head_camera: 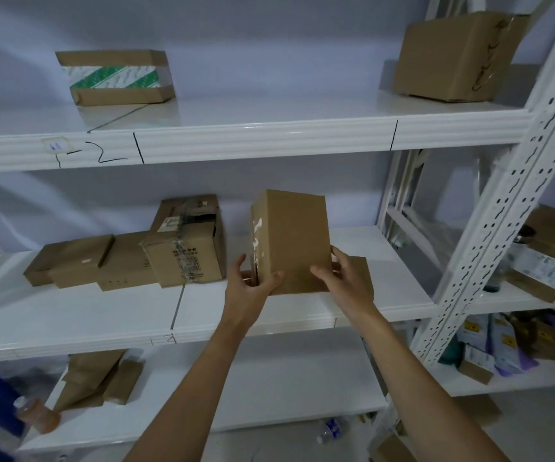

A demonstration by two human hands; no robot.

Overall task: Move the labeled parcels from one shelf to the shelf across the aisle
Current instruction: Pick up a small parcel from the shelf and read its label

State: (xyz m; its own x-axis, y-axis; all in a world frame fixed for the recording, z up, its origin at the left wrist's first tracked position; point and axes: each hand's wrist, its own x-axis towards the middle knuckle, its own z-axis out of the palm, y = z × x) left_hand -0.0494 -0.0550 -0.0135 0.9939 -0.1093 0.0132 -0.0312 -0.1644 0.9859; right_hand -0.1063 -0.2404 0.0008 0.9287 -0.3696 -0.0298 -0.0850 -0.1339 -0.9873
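A tall brown cardboard parcel (294, 238) stands upright on the middle white shelf (302, 308), right of centre. My left hand (251, 288) grips its lower left corner, thumb on the front face. My right hand (342, 281) holds its lower right edge. A flat brown box (366, 275) lies behind my right hand, mostly hidden. To the left on the same shelf sits a cluster of parcels: a taped printed box (189, 245) and two flat brown ones (72, 260).
The upper shelf (269, 135) carries a green-and-white taped box (116, 76) and a large brown box (452, 58). A perforated white upright (502, 201) stands at the right, with a neighbouring rack of packets (542, 258) beyond. The lower shelf holds brown boxes (99, 378) and a bottle (37, 415).
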